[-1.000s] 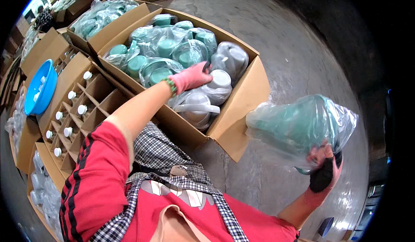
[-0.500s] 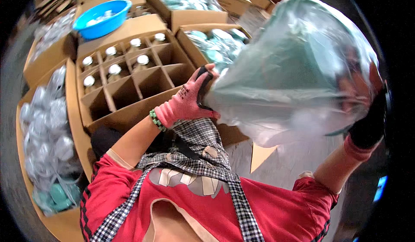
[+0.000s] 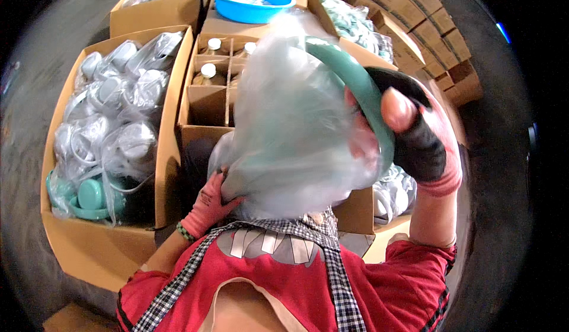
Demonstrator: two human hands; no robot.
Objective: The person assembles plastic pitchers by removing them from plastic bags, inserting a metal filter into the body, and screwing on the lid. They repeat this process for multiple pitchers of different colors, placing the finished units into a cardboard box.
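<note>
In front of my chest is a large clear plastic bag (image 3: pixel 284 136), blurred by motion, around a teal object whose shape is mostly hidden. At the bag's right side a curved teal band (image 3: pixel 349 71), like a handle or rim, stands out. My right hand (image 3: pixel 421 136), in a pink and black glove with bare fingertips, is closed around this band, some fingers showing through the plastic. My left hand (image 3: pixel 208 203), in a pink glove, grips the bag's lower left end between thumb and fingers. Behind the bag, a divided carton (image 3: pixel 185 104) holds bottles with white caps (image 3: pixel 208 70).
At left stands an open carton (image 3: pixel 169 172) of bagged grey items (image 3: pixel 109 92) and teal ones (image 3: pixel 92 194). A blue basin (image 3: pixel 252 13) with small white pieces sits beyond the bottles. Bagged teal items (image 3: pixel 349 21) fill another carton. Stacked cartons (image 3: pixel 427 29) stand far right.
The bagged teal object has come left and closer to my body, turning so its teal band shows. Both hands moved with it, the left one lower. The view has shifted, so the cartons appear further right.
</note>
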